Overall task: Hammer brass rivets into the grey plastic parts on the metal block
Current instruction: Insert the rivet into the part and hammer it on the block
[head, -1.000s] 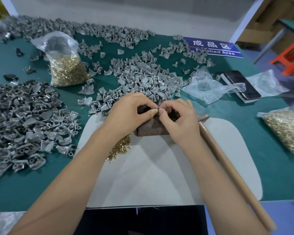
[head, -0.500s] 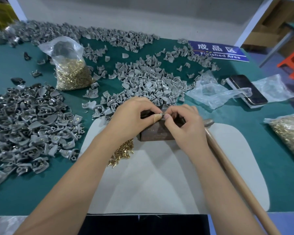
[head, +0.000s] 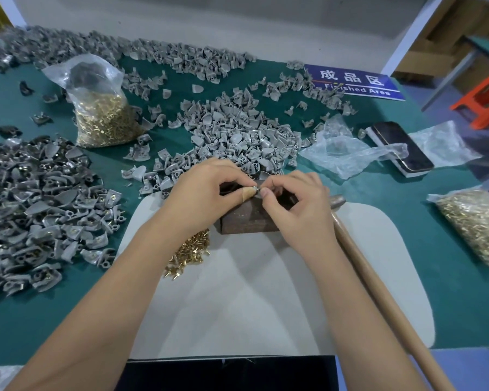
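Nearest you, the hammer [head: 378, 280] lies untouched on the white mat [head: 237, 306], its handle running just beside your right forearm and its head just right of the block [head: 249, 218]. A loose heap of rivets [head: 191, 251] sits on the mat under your left wrist, just left of the block. Your hands meet over the top of the block: the left hand [head: 206, 193] and right hand [head: 297, 206] are both closed in a fingertip pinch on a small grey part [head: 257, 189], thumbs almost touching. Whether a rivet is already seated in it is too small to tell. Judge the step in hand as loading: setting part and rivet on the block before striking. The next move calls for steadying the part with your left hand, freeing your right hand and reaching right for the hammer handle. Keep your fingers clear of the strike point. Beyond the block lies the pile [head: 237, 139] of grey parts on the green counter [head: 407, 198], with a bag [head: 102, 114] of rivets further off to the left.
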A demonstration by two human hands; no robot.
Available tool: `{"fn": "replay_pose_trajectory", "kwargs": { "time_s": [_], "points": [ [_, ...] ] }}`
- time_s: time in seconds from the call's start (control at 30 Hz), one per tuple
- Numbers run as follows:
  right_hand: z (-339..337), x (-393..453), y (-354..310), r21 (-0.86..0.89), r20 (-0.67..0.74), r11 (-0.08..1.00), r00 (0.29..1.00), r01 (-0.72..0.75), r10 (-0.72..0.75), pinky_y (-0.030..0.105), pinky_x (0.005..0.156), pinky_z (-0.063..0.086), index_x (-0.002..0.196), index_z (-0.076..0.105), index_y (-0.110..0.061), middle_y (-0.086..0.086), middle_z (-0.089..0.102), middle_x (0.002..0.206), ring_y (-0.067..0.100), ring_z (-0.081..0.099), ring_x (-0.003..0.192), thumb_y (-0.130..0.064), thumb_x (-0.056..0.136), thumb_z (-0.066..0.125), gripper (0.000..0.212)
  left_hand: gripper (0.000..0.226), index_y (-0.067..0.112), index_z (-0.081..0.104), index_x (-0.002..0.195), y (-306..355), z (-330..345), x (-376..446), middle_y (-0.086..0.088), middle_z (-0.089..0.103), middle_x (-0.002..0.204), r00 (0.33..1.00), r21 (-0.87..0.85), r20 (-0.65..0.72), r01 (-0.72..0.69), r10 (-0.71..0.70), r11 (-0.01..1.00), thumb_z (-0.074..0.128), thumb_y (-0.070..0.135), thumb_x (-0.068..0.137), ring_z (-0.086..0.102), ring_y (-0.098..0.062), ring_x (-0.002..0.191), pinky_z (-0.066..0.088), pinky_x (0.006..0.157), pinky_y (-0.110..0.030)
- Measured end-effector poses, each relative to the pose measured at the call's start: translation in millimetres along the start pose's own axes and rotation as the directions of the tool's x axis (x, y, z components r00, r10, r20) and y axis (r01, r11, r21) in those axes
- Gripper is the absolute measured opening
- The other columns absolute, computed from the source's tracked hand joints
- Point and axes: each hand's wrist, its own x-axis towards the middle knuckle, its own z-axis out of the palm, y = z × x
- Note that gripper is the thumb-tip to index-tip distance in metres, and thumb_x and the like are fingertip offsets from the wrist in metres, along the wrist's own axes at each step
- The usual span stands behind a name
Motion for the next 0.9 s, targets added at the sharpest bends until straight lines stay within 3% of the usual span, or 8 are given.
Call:
{"fn": "replay_pose_trajectory", "kwargs": {
  "time_s": [0.2,0.6,0.9],
  "points": [
    [3.5,-3.1,-4.9,-0.135,-0.077,0.991,0.997,-0.023,0.013,0.045,0.091,0.037,0.085,0.072,-0.039,-0.017,0.056,0.082,0.014,0.051,0.095,-0.035,0.084,0.070,0.005,0.013,0.032,0.079,0.098,1.0,-0.1,-0.9,0.018,0.068,0.095,1.000,0.000,-0.003,0.008,-0.008,1.000,0.072,0.040,0.090,0.060,-0.006,0.098,0.053,0.086,-0.041],
    [4.2,-0.8,-7.3,-0.048,-0.047,0.996,0.996,-0.081,0.079,0.047,0.090,0.038,0.083,0.075,-0.035,-0.015,0.051,0.078,0.015,0.047,0.094,-0.031,0.085,0.072,0.005,0.013,0.034,0.079,0.098,1.2,-1.1,-0.5,0.018,0.068,0.095,1.000,0.007,0.008,0.006,-0.006,1.000,0.072,0.041,0.089,0.059,-0.006,0.099,0.053,0.083,-0.041],
    [1.2,5.9,-13.6,-0.012,0.002,0.993,0.993,-0.115,0.115,0.050,0.092,0.040,0.078,0.069,-0.035,0.000,0.055,0.078,0.021,0.049,0.092,-0.023,0.083,0.077,0.016,0.011,0.033,0.079,0.095,0.2,0.5,-0.6,0.016,0.069,0.093,1.000,-0.003,-0.010,-0.012,0.012,1.000,0.073,0.039,0.089,0.061,-0.008,0.096,0.053,0.083,-0.041]
  ]
}}
